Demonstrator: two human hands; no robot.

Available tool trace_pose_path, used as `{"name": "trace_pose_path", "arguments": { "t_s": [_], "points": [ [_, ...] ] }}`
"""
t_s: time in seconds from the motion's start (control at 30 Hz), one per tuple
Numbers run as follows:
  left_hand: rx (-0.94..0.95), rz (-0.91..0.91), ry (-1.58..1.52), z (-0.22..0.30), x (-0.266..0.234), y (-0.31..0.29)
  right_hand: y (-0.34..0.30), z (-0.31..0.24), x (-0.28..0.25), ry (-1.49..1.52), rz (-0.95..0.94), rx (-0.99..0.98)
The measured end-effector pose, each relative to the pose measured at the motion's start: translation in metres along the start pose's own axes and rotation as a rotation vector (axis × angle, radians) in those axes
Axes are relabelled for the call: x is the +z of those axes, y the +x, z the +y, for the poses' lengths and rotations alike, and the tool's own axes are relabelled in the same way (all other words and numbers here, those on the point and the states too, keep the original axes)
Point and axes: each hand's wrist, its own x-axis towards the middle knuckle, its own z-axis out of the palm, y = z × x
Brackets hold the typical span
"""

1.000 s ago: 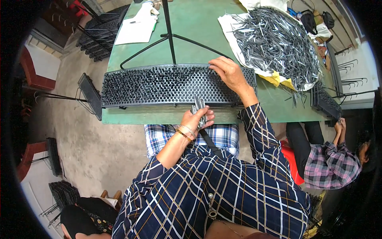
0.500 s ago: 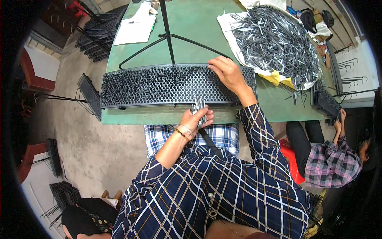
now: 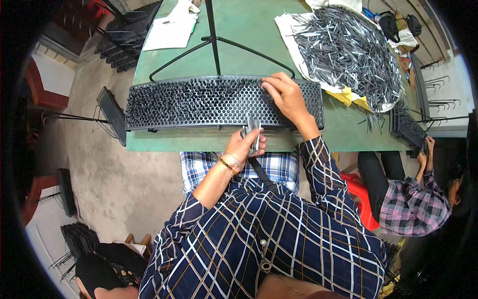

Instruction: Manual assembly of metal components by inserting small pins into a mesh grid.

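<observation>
In front of me a long black panel full of round holes (image 3: 249, 107) rests on the green table, joined to a black metal rod frame (image 3: 215, 39). Short dark strips (image 3: 169, 102) stick up densely from its left part; bare holes show toward the right. Below the panel's front edge, my left hand (image 3: 243, 144) is closed around a bundle of thin grey-black strips (image 3: 253, 127). My right hand (image 3: 288, 97) is over the right part of the panel, fingertips pinched near its far edge. Whatever those fingertips hold is too small to make out.
A large heap of loose strips (image 3: 351, 50) lies on a white sack at the right. White paper (image 3: 169, 32) with a pen is at the far left of the table (image 3: 249, 25). At right, another person (image 3: 416, 204) works on a similar panel (image 3: 406, 127).
My right hand has stayed over the panel's right part, its fingers drawn closer together and curled more. My left hand still grips the bundle, shifted very slightly. The view has moved a little.
</observation>
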Motion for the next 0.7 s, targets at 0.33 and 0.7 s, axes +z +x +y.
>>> {"name": "trace_pose_path", "arguments": {
  "t_s": [0.33, 0.7],
  "points": [
    [0.078, -0.122, 0.056, 0.000, 0.000, -0.002, -0.020, -0.035, -0.004, 0.694, -0.391, 0.574],
    [-0.010, -0.099, 0.016, -0.004, -0.005, 0.003, -0.003, -0.031, -0.001, 0.643, -0.077, 0.591]
  ]
}}
